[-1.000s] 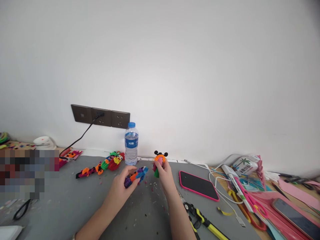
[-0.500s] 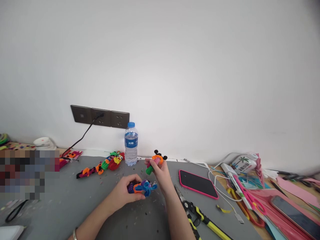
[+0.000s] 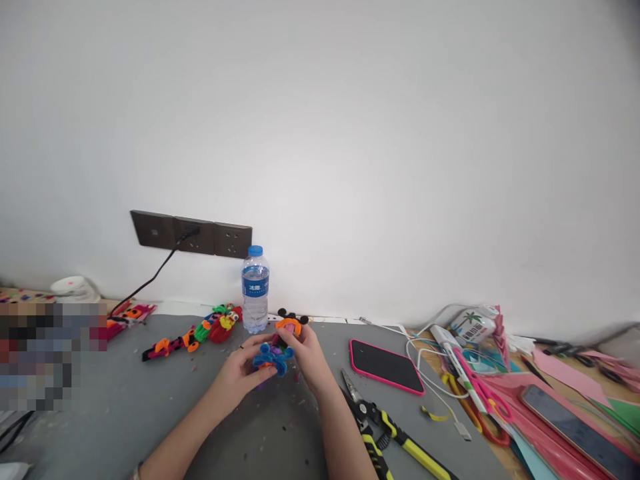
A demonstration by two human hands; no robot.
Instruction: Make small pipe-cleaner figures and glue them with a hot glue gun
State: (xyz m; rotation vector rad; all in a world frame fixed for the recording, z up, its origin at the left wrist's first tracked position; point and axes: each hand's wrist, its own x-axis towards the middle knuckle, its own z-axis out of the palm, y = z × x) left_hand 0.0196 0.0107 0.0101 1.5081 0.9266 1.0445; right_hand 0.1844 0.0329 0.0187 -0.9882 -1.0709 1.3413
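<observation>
My left hand (image 3: 245,370) is closed round a blue, purple and orange pipe-cleaner figure (image 3: 278,360), whose blue loops stick out past the fingertips. In my right hand (image 3: 304,350) is an orange pipe-cleaner figure (image 3: 289,325) with two black round tips on top; my thumb presses on its pink part. The two hands are close together above the grey table mat (image 3: 240,433), and the figures nearly meet or touch; I cannot tell which. My fingers hide the lower part of the orange figure.
Behind the hands stands a water bottle (image 3: 255,293). More pipe-cleaner figures (image 3: 217,325) lie to its left. On the right are a pink-cased phone (image 3: 386,367), yellow-black pliers (image 3: 380,427), a white cable (image 3: 440,387), pink scissors (image 3: 483,383) and another phone (image 3: 575,427).
My right hand has brought the orange figure left and down toward the left hand. My left hand has risen a little and turned the blue figure. The whole view has shifted slightly.
</observation>
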